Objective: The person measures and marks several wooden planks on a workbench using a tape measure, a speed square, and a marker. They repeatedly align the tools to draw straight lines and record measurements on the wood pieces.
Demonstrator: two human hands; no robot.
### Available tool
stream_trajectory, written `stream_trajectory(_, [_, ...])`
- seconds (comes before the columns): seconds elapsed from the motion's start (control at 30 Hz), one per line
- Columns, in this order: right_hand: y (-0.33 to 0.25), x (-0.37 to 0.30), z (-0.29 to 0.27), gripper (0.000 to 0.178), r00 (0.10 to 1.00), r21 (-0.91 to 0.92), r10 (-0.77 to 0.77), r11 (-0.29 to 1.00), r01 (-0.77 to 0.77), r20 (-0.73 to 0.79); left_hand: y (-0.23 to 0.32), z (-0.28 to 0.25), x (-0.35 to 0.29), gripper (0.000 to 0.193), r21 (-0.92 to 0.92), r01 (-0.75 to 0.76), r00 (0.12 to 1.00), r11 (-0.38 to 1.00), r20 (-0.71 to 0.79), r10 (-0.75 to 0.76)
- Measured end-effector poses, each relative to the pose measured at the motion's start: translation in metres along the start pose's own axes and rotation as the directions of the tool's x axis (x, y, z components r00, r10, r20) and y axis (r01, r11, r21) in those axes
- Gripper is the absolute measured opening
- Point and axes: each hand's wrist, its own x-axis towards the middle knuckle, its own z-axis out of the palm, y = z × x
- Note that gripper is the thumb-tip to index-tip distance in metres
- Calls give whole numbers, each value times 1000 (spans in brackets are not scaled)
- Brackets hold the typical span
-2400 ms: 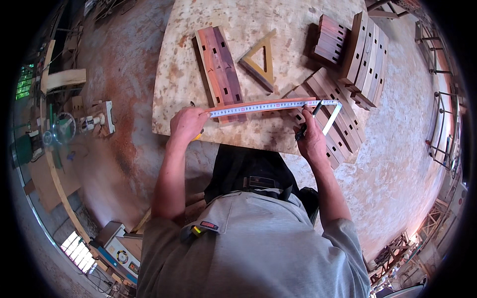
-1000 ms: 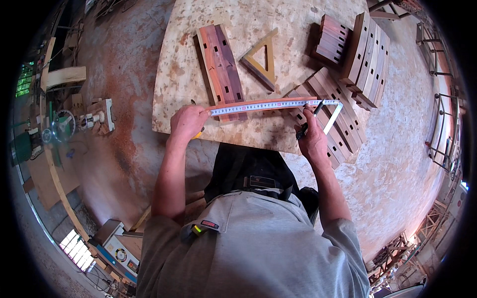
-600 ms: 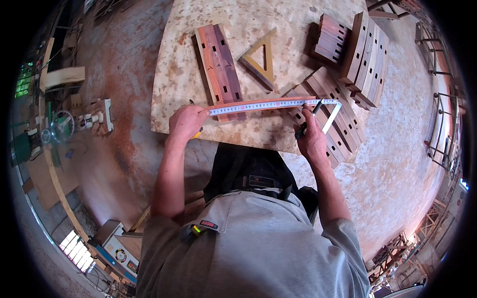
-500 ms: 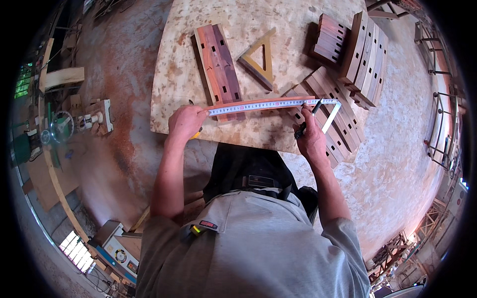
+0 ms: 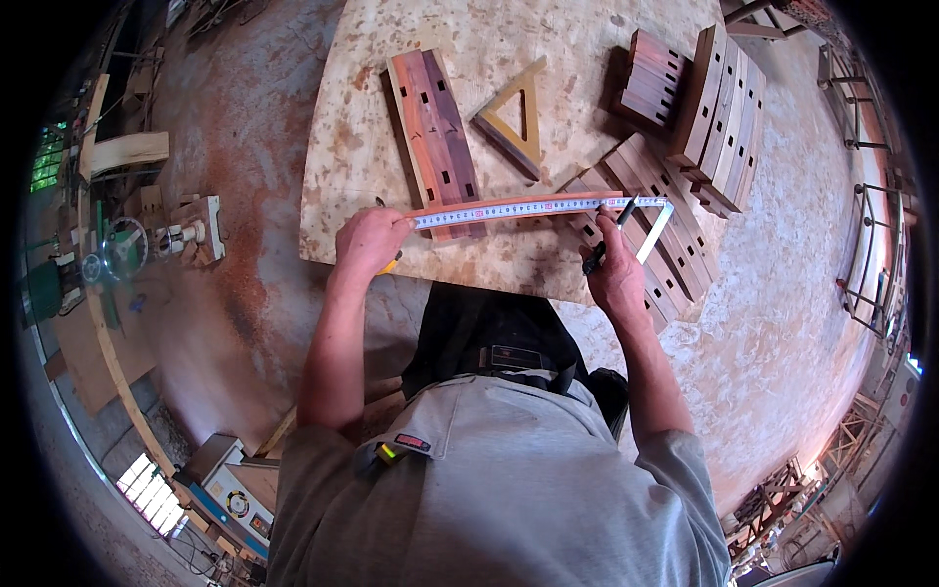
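Note:
My left hand (image 5: 372,243) is closed around the tape measure, whose yellow case (image 5: 390,264) peeks out below the palm. From there the white tape blade (image 5: 514,210) runs rightward along a narrow reddish wooden strip (image 5: 577,199). My right hand (image 5: 618,281) is closed on a black pen (image 5: 594,259), close to the tape's far part. Beside those fingers, a flat silver metal blade (image 5: 654,233), perhaps of a square, slants down from the strip's right end; its lower part is hidden by the hand. Under the left part of the tape lie reddish slotted boards (image 5: 430,117).
A triangular set square (image 5: 533,127) lies on the stained worktable (image 5: 352,59). More slotted boards (image 5: 675,186) are spread under the strip's right end. Stacks of slotted wood (image 5: 719,108) stand at the far right. A machine with a handwheel (image 5: 125,248) stands off to the left.
Both hands keep their grip and the tape stays along the strip. The whole view has shifted very slightly; nothing else visibly differs.

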Motion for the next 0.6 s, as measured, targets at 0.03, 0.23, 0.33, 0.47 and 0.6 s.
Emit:
stream_trajectory(0.03, [-1,0,-1,54,1000,1,0,1000,0,-2,-2,1,1,31,4,-6,1000,1000,-2,6])
stream_trajectory(0.23, [-8,1,-7,54,998,13,42,999,-42,44,0,-1,0,32,8,-2,1000,1000,4,2])
stream_trajectory(0.33, [-9,1,-7,53,997,17,52,998,-53,54,1,-1,-1,32,-3,-1,1000,1000,1,1])
stream_trajectory(0.47, [-11,2,-8,53,997,23,60,998,-62,58,1,-2,0,32,14,6,1000,1000,10,-6])
stream_trajectory(0.6, [-9,1,-7,52,997,24,53,998,-54,48,-1,1,0,32,-3,-28,1000,1000,-13,28])
